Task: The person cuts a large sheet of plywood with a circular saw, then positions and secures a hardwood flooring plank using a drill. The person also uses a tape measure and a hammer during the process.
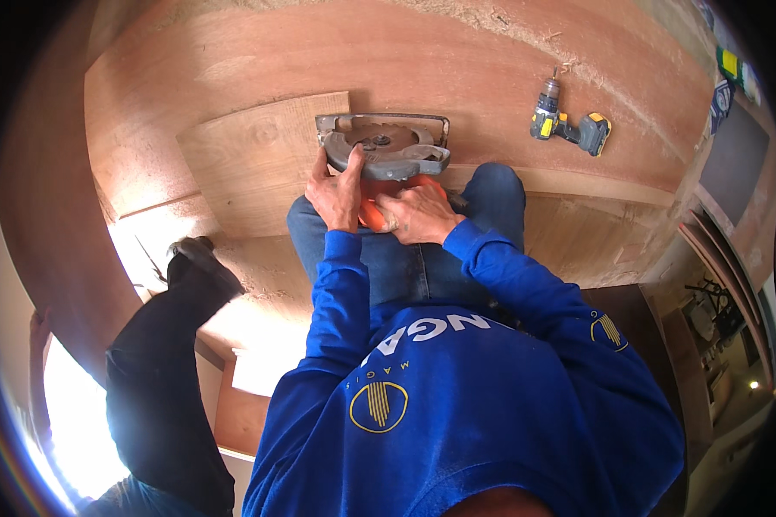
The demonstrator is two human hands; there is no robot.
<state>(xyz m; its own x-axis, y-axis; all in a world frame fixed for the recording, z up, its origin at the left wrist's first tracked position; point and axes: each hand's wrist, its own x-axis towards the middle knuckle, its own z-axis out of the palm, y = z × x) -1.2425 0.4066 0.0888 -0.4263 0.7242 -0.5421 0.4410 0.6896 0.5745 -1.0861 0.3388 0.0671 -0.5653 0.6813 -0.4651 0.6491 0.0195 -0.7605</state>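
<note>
An orange and grey circular saw [386,151] rests on a small plywood panel [259,159] that lies on a large reddish plywood sheet [457,60]. My left hand [336,191] is on the saw's grey blade guard, thumb and forefinger spread over it. My right hand [416,214] is closed around the orange handle behind the guard. My knees in blue jeans press against the sheet's near edge. Both arms are in blue sleeves.
A yellow and black cordless drill [569,125] lies on the sheet to the right. Another person's leg in dark trousers [159,362] with a dark shoe [200,257] stands at the left. Stacked boards [724,250] lean at the right. Sawdust lies along the far edge.
</note>
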